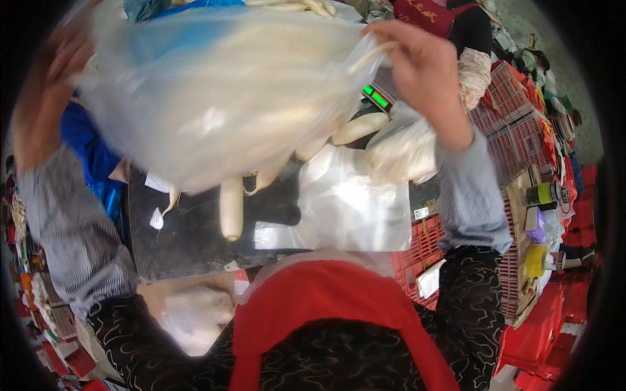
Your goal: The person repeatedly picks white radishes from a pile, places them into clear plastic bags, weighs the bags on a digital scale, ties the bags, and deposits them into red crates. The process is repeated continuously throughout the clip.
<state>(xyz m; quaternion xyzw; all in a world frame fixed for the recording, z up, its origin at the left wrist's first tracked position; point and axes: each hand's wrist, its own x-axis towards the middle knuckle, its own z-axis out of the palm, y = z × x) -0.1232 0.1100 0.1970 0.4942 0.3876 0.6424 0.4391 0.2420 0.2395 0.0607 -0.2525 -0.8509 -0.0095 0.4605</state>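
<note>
A large clear plastic bag point(228, 117) is spread wide above the table, smeared by motion. My right hand point(424, 72) is closed on its upper right edge, fingers pinched. At the bag's left edge is my left hand point(49, 98), blurred, its fingers closed on the plastic. Below the bag several white radishes lie on the dark tabletop point(189, 251); one radish point(231, 208) points toward me, and another radish point(360, 128) lies farther right. Flat clear bags point(358, 208) are piled at the table's near right. The raised bag hides much of the table.
A scale with a lit green display point(377, 96) stands beyond a knotted bag of radishes point(401, 153). Another person's floral sleeve point(476, 75) is at the upper right. Red crates point(515, 117) are stacked to the right. A white bundle in plastic point(195, 316) sits below the table edge.
</note>
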